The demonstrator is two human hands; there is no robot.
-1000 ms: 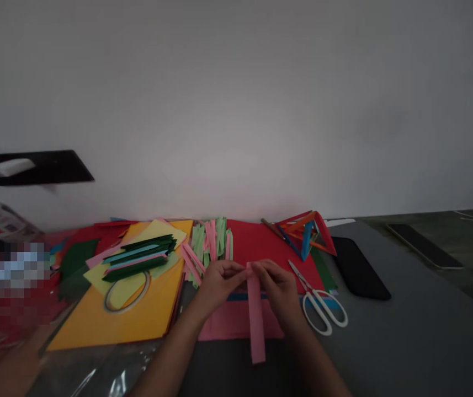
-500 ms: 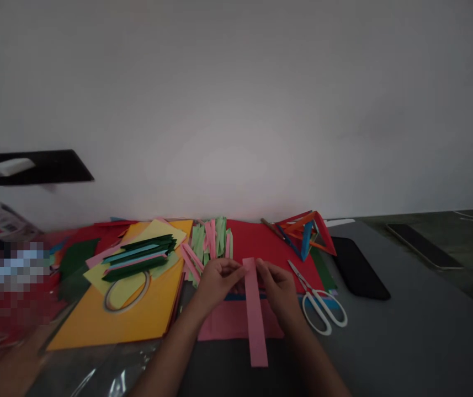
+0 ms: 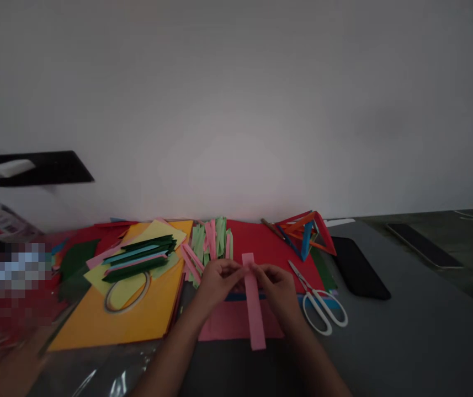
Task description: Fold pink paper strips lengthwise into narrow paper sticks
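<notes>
A pink paper strip (image 3: 255, 314) hangs lengthwise between my two hands, its lower end pointing toward me. My left hand (image 3: 218, 280) pinches its left edge near the top, and my right hand (image 3: 275, 284) pinches the right edge at about the same height. A short stub of the strip sticks up above the fingertips. Beneath the hands lie a pink sheet (image 3: 223, 321) and a red sheet (image 3: 255, 237). White-handled scissors (image 3: 318, 306) rest just right of my right hand, blades pointing away. Behind my left hand is a pile of pink and green paper strips (image 3: 211, 240).
On the left, orange sheets (image 3: 149, 322) carry a tape roll (image 3: 112, 305) and folded dark green strips (image 3: 137, 264). Folded orange, blue and red paper shapes (image 3: 308, 234) lie at the back. A black phone-like object (image 3: 360, 270) is at right. A wall (image 3: 236, 110) stands behind.
My right hand's fingertips have moved left, closer to my left hand's, onto the pink strip. The strip's lower end has risen slightly, and its top end is a little higher.
</notes>
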